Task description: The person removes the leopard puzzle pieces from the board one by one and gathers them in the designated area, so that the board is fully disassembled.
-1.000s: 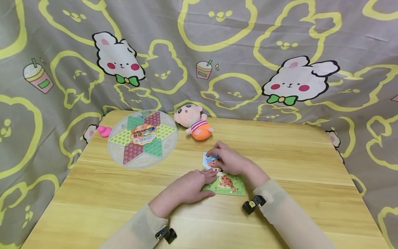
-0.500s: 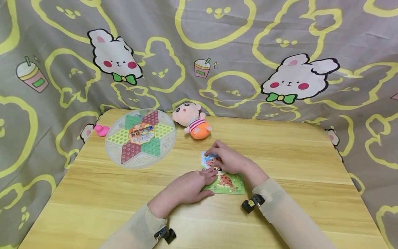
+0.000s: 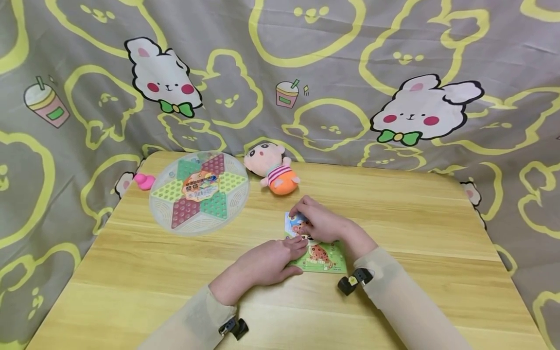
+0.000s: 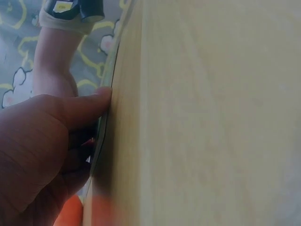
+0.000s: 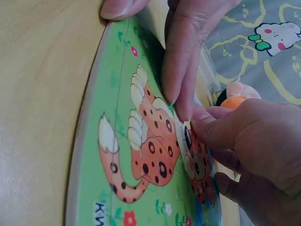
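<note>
A leopard jigsaw puzzle [image 3: 321, 260], a thin board with a green and blue picture, lies flat on the wooden table. My left hand [image 3: 271, 262] rests on its left side with straight fingers, the thumb at the near edge. From the right, my right hand [image 3: 323, 223] reaches over the upper part, thumb and curled fingers on either side of the leopard's head [image 5: 200, 165]. The right wrist view shows the left fingertips [image 5: 176, 84] touching the picture just beside the right thumb. Whether the part under the right hand is loose, I cannot tell.
A round Chinese checkers board [image 3: 199, 192] with a coloured star lies at the back left. Beside it are a plush doll [image 3: 275, 170] in orange shorts and a small pink toy [image 3: 144, 181]. A patterned grey curtain [image 3: 332, 73] hangs behind the table [image 3: 415, 214].
The head view has shifted slightly. Both hands keep nearly the same place on the puzzle, with only small movement of the right fingers.
</note>
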`<state>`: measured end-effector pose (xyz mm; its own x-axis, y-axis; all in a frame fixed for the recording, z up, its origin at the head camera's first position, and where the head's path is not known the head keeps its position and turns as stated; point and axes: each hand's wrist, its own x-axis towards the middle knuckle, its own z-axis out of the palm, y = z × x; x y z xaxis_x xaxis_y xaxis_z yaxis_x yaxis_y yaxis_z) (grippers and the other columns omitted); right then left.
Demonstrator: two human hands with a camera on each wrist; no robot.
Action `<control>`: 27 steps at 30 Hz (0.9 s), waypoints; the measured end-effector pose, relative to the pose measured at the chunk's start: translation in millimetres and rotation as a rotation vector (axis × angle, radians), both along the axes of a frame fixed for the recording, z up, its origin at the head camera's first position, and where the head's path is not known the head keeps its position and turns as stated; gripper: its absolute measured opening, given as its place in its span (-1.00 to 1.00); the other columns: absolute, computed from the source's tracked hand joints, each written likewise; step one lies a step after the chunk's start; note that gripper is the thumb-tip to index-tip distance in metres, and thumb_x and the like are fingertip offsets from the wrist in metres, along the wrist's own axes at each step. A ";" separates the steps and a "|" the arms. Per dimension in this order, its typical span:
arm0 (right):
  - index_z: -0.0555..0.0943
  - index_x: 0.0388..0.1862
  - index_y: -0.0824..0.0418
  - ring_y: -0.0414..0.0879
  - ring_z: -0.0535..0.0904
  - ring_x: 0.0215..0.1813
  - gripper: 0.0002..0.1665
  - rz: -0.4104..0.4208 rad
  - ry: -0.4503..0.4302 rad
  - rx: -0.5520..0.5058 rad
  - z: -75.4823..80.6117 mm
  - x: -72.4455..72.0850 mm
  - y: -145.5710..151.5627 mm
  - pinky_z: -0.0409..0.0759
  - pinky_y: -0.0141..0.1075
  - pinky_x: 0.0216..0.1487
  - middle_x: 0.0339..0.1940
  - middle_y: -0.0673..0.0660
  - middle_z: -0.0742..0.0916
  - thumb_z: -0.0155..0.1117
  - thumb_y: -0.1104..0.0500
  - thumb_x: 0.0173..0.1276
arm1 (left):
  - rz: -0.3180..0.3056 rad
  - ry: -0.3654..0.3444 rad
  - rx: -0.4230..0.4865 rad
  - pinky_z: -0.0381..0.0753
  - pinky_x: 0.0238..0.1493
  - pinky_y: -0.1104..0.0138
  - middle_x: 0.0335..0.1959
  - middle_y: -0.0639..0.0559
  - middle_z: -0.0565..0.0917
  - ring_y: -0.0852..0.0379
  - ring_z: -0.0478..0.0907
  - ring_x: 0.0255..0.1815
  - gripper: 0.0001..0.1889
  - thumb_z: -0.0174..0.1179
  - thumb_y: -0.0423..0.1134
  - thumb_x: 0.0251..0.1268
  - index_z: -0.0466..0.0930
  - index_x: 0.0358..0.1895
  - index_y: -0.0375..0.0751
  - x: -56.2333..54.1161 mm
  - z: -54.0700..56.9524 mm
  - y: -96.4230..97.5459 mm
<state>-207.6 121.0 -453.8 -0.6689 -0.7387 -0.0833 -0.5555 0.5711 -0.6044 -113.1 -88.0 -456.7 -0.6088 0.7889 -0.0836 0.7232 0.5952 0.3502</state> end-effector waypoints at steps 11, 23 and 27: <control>0.56 0.31 0.24 0.00 0.47 0.18 -0.47 -0.018 0.016 -0.016 1.3 2.1 1.2 0.53 -0.05 0.29 0.12 0.10 0.59 0.47 0.31 0.39 | 0.005 0.002 0.015 0.27 0.56 0.24 0.59 -0.03 0.36 0.06 0.24 0.62 -0.37 0.20 0.07 0.61 0.43 0.55 -0.21 -0.1 -2.3 0.0; 0.66 0.18 0.24 0.00 0.52 0.09 -0.49 -0.104 0.117 0.048 -0.2 5.9 2.8 0.50 0.02 0.24 0.00 0.04 0.64 0.61 0.09 0.33 | 0.026 -0.015 0.012 0.26 0.57 0.23 0.58 0.00 0.38 0.07 0.27 0.60 -0.37 0.24 0.06 0.58 0.45 0.54 -0.19 0.3 -1.2 0.9; 0.65 0.15 0.20 -0.03 0.54 0.08 -0.49 -0.122 0.115 0.024 -0.2 6.1 3.9 0.52 0.00 0.25 -0.01 0.02 0.64 0.63 0.09 0.30 | 0.035 -0.027 0.004 0.28 0.57 0.21 0.57 0.02 0.39 0.07 0.30 0.59 -0.37 0.25 0.07 0.57 0.45 0.54 -0.16 -0.5 -0.5 1.6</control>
<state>-201.4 124.9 -454.0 -0.7594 -0.6504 -0.0179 -0.5461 0.6520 -0.5260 -113.6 -86.4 -457.2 -0.6337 0.7675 -0.0971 0.6924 0.6186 0.3713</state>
